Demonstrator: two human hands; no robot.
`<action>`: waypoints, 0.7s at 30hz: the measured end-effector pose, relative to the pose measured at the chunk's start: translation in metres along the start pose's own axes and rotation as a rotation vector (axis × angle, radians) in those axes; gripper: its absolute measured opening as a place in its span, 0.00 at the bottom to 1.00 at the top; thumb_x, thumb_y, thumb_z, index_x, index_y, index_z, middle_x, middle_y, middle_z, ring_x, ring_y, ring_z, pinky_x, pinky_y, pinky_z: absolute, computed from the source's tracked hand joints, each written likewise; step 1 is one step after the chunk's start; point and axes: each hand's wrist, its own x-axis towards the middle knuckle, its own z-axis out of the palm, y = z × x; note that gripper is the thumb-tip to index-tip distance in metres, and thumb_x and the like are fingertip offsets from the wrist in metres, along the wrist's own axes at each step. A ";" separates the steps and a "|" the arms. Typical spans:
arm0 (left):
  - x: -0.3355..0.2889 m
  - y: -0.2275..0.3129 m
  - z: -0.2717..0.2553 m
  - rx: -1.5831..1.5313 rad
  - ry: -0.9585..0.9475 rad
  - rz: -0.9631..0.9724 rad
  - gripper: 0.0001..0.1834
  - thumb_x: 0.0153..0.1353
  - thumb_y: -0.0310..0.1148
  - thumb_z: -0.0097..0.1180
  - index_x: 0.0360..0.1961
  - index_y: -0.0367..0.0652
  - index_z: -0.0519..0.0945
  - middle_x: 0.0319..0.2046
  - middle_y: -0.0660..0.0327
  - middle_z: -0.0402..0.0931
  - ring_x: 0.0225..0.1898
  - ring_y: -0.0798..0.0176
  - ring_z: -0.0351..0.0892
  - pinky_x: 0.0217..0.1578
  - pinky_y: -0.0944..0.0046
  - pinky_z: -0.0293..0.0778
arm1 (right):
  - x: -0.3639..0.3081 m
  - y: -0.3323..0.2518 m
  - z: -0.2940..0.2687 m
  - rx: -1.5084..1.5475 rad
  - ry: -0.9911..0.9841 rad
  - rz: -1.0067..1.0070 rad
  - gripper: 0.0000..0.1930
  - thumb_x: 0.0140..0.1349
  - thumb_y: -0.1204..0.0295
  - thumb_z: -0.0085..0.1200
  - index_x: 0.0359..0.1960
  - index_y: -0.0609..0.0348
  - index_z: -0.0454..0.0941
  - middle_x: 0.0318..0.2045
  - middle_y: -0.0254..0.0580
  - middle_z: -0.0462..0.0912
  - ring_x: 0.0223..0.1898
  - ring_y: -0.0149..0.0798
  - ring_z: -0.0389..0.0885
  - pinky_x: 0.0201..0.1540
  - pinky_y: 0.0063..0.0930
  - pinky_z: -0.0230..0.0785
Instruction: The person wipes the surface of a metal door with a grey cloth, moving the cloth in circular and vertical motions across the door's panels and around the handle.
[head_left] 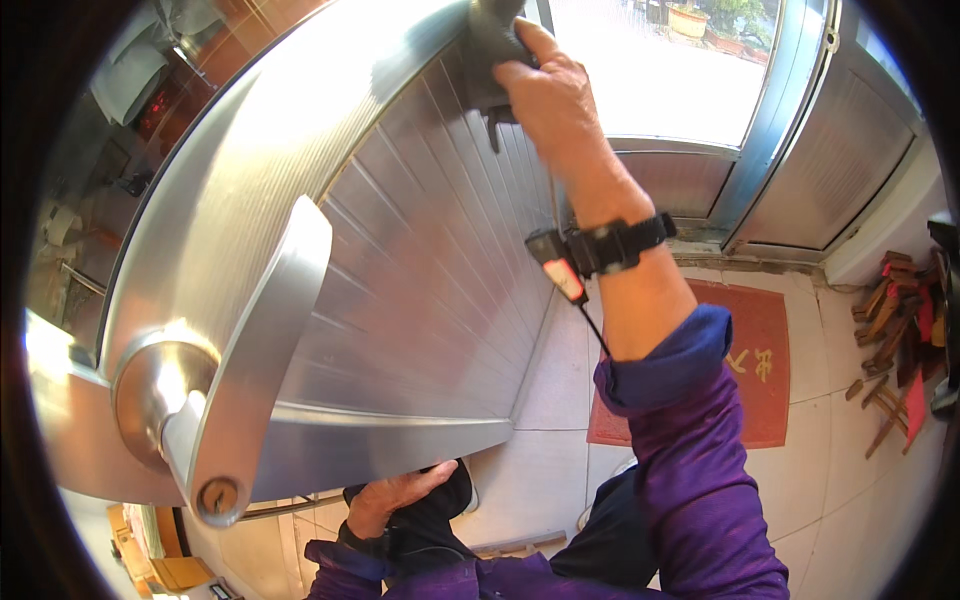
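Observation:
A silvery metal door (400,250) with a ribbed panel fills the left and middle of the head view. At its upper part my right hand (550,95) is closed on a dark grey, cloth-like thing (492,60) pressed to the frame; a narrow dark end hangs below it. A black strap (620,245) with a small device circles my right wrist. My left hand (395,497) lies with its fingers stretched over my dark-trousered leg, below the door's lower edge, holding nothing visible. The large lever handle (262,350), with a keyhole at its end, stands out at the left, untouched.
A red mat (765,360) lies on pale floor tiles. Several wooden folding stools (885,330) are heaped at the right. Glazed metal door panels (830,160) stand at the far side, a potted plant (688,20) outside. A small wooden cabinet (165,550) is at the lower left.

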 end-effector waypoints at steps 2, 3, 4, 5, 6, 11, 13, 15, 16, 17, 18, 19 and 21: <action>0.004 0.002 -0.006 -0.243 0.057 -0.095 0.19 0.63 0.45 0.67 0.51 0.50 0.81 0.48 0.59 0.79 0.47 0.54 0.79 0.52 0.53 0.76 | -0.021 -0.019 0.002 -0.041 -0.029 -0.046 0.28 0.57 0.69 0.54 0.63 0.58 0.78 0.53 0.59 0.80 0.56 0.58 0.80 0.63 0.42 0.71; 0.007 0.003 -0.010 -0.388 0.106 -0.165 0.20 0.59 0.42 0.70 0.48 0.44 0.81 0.45 0.56 0.81 0.45 0.52 0.80 0.49 0.53 0.76 | -0.035 -0.027 0.003 -0.011 -0.022 -0.069 0.28 0.57 0.70 0.54 0.62 0.57 0.79 0.52 0.58 0.80 0.55 0.58 0.80 0.62 0.42 0.71; 0.012 0.005 -0.014 -0.595 0.133 -0.287 0.22 0.54 0.38 0.74 0.46 0.37 0.82 0.42 0.53 0.82 0.42 0.49 0.81 0.46 0.53 0.77 | -0.048 -0.036 0.004 0.020 -0.016 -0.092 0.27 0.56 0.71 0.54 0.61 0.56 0.79 0.50 0.57 0.80 0.53 0.58 0.80 0.61 0.42 0.72; 0.014 0.005 -0.021 -0.863 0.083 -0.510 0.22 0.54 0.37 0.74 0.45 0.36 0.81 0.39 0.53 0.82 0.41 0.50 0.81 0.46 0.53 0.77 | -0.061 -0.045 0.005 0.042 -0.037 -0.097 0.27 0.56 0.72 0.53 0.61 0.56 0.79 0.49 0.57 0.80 0.52 0.58 0.80 0.60 0.42 0.72; 0.017 0.004 -0.028 -0.883 0.085 -0.535 0.22 0.54 0.36 0.74 0.45 0.36 0.81 0.38 0.53 0.81 0.40 0.50 0.81 0.45 0.54 0.77 | -0.074 -0.053 0.006 0.064 -0.059 -0.101 0.27 0.56 0.73 0.53 0.61 0.57 0.79 0.48 0.56 0.80 0.52 0.57 0.80 0.60 0.41 0.73; 0.025 0.004 -0.068 -0.893 0.186 -0.629 0.18 0.56 0.35 0.73 0.43 0.37 0.81 0.35 0.57 0.81 0.37 0.59 0.79 0.42 0.56 0.77 | -0.147 -0.094 0.017 0.215 -0.126 -0.169 0.24 0.55 0.78 0.55 0.57 0.59 0.80 0.44 0.50 0.78 0.50 0.48 0.79 0.57 0.36 0.72; 0.028 0.004 -0.087 -0.893 0.197 -0.683 0.18 0.57 0.35 0.72 0.43 0.35 0.81 0.34 0.57 0.81 0.34 0.62 0.78 0.39 0.59 0.76 | -0.177 -0.112 0.016 0.293 -0.164 -0.072 0.22 0.57 0.78 0.56 0.56 0.60 0.81 0.44 0.44 0.77 0.51 0.43 0.77 0.58 0.33 0.70; 0.027 0.000 -0.107 -0.902 0.252 -0.689 0.18 0.58 0.34 0.72 0.44 0.34 0.81 0.33 0.54 0.83 0.35 0.59 0.82 0.39 0.59 0.78 | -0.202 -0.126 0.017 0.368 -0.228 -0.034 0.23 0.55 0.78 0.57 0.55 0.59 0.81 0.42 0.46 0.77 0.48 0.45 0.78 0.56 0.34 0.71; 0.027 -0.002 -0.115 -0.915 0.274 -0.694 0.18 0.58 0.33 0.72 0.44 0.33 0.81 0.33 0.53 0.83 0.35 0.58 0.84 0.39 0.59 0.79 | -0.213 -0.132 0.017 0.370 -0.261 -0.017 0.24 0.54 0.78 0.56 0.56 0.59 0.81 0.41 0.49 0.77 0.47 0.48 0.79 0.54 0.36 0.72; 0.028 -0.004 -0.120 -1.012 0.297 -0.736 0.19 0.63 0.35 0.69 0.47 0.33 0.80 0.33 0.57 0.82 0.34 0.66 0.80 0.37 0.63 0.77 | -0.224 -0.137 0.017 0.383 -0.316 -0.025 0.24 0.53 0.78 0.57 0.56 0.58 0.81 0.41 0.49 0.77 0.47 0.49 0.79 0.54 0.36 0.72; 0.029 -0.005 -0.124 -1.032 0.360 -0.738 0.19 0.65 0.36 0.68 0.48 0.33 0.79 0.33 0.58 0.81 0.34 0.67 0.78 0.36 0.64 0.75 | -0.234 -0.143 0.022 0.398 -0.278 -0.057 0.25 0.52 0.78 0.58 0.56 0.57 0.82 0.42 0.50 0.78 0.47 0.51 0.80 0.53 0.37 0.74; 0.029 -0.005 -0.127 -1.054 0.410 -0.763 0.19 0.66 0.37 0.66 0.50 0.33 0.78 0.33 0.60 0.80 0.34 0.69 0.76 0.36 0.65 0.74 | -0.241 -0.147 0.025 0.378 -0.232 -0.093 0.26 0.51 0.79 0.58 0.56 0.56 0.82 0.44 0.51 0.79 0.48 0.52 0.80 0.53 0.38 0.75; 0.033 -0.005 -0.127 -1.102 0.526 -0.718 0.19 0.72 0.38 0.61 0.53 0.33 0.76 0.32 0.63 0.77 0.33 0.73 0.70 0.34 0.68 0.71 | -0.246 -0.149 0.031 0.308 -0.165 -0.170 0.26 0.50 0.81 0.60 0.55 0.54 0.83 0.45 0.51 0.80 0.48 0.54 0.80 0.53 0.40 0.76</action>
